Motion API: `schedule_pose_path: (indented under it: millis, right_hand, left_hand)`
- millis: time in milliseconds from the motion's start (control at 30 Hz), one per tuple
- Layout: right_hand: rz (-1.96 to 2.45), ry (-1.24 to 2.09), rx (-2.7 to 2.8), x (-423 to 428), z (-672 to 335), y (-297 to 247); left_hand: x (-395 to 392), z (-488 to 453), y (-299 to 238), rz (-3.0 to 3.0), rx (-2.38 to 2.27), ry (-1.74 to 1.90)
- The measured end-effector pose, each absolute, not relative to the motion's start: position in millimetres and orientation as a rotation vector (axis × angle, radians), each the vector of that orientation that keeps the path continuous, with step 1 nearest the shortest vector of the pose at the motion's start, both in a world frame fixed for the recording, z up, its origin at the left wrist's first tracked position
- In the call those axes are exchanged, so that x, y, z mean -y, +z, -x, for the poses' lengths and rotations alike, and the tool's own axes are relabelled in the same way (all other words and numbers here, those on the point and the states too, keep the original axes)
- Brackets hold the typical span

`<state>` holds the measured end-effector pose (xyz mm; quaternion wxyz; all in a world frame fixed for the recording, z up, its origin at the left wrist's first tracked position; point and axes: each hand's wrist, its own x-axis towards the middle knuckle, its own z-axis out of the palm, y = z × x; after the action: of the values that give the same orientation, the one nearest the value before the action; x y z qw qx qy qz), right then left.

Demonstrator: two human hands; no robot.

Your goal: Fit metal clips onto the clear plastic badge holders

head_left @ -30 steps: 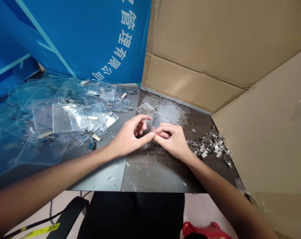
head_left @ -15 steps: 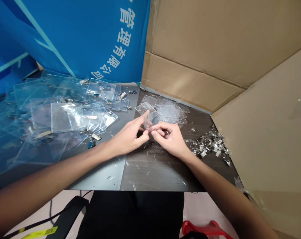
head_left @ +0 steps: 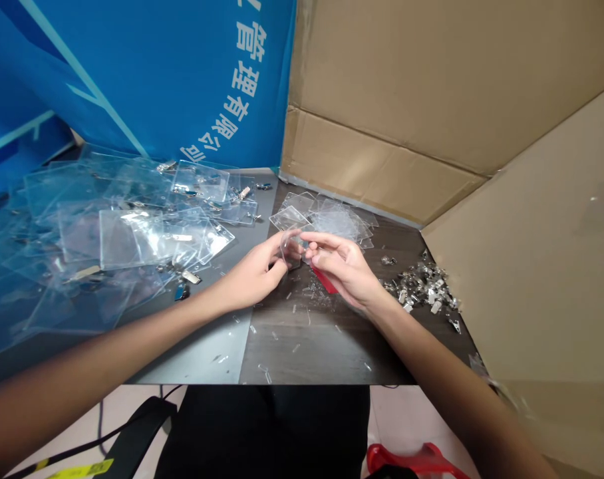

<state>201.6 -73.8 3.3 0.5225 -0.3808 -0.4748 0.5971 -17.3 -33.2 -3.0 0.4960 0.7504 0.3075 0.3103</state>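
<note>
- Clear plastic sleeve (head_left: 287,249), one: curved, above the table (head_left: 326,359), between the hands, near side of the clear stack (head_left: 339,219).
- Left hand (head_left: 257,274), one: thumb and fingers closed narrowly about the sleeve.
- Right hand (head_left: 346,269), one: fingers bent, tips at the sleeve's right side; whether they grip it, cannot tell.
- Red object (head_left: 324,281), one: under the right hand, mostly hidden; held or resting, cannot tell.
- Metal clips (head_left: 426,286), heap: right, beside the right hand.
- Risks, as judged: slick film slipping from a light pinch; a crease, should the bend tighten; the red object dropping, if loosely held.
- Orientation: sleeve's face roughly upright, bowed leftward; long axis and leading end not discernible, fingers covering much.
</note>
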Motion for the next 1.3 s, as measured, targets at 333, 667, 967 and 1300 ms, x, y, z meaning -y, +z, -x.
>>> schedule_pose_path:
  millis: [333,667,967,1300]
  right_hand:
    - [0.991,1.332,1.311,73.4,-198.8,-1.8]
    - [1.041,1.107,1.47,77.5,-196.0,4.6]
    - [1.148,0.971,1.528,78.2,-197.3,2.6]
    - [1.194,0.809,1.479,83.0,-197.4,6.0]
  left_hand:
    - [36.3,14.6,10.2,-1.676,-0.705,0.755]
    - [32.4,15.8,11.6,-1.633,-0.811,0.755]
    - [30.8,15.4,11.4,-1.618,-0.901,0.76]
    - [32.0,16.7,11.4,-1.571,-0.861,0.756]
